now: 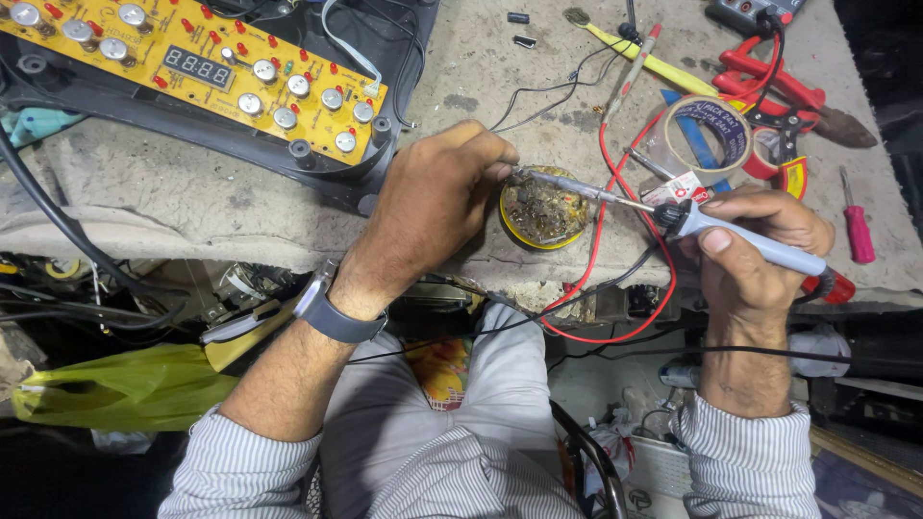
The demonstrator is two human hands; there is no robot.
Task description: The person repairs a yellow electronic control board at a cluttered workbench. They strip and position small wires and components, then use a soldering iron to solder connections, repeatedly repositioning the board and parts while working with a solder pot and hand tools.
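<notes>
— What have you got in your right hand (760, 245)?

— Your fingers are clamped round the pale blue handle of a soldering iron (740, 240), held like a pen. Its long axis runs nearly level, from your right hand leftward, with the metal tip reaching over the round yellow tin (543, 211).

— And your left hand (433, 197)?

— It's closed, fingertips pinched together at the tin's left rim. Whether they hold a thin wire or solder I cannot tell; the knuckles hide it. So the tin lies between your hands, touching the left one, and the left is the nearer.

— How does the tin look?

— Shallow, yellow-rimmed, filled with dark, crusted, brownish residue. It sits near the front edge of the worn grey bench (173, 202).

— Around it?

— A red wire (604, 192) loops just beside it, a tape roll (711, 130) lies behind the iron, and a yellow circuit board (202, 62) with knobs sits well apart at the far left.
</notes>
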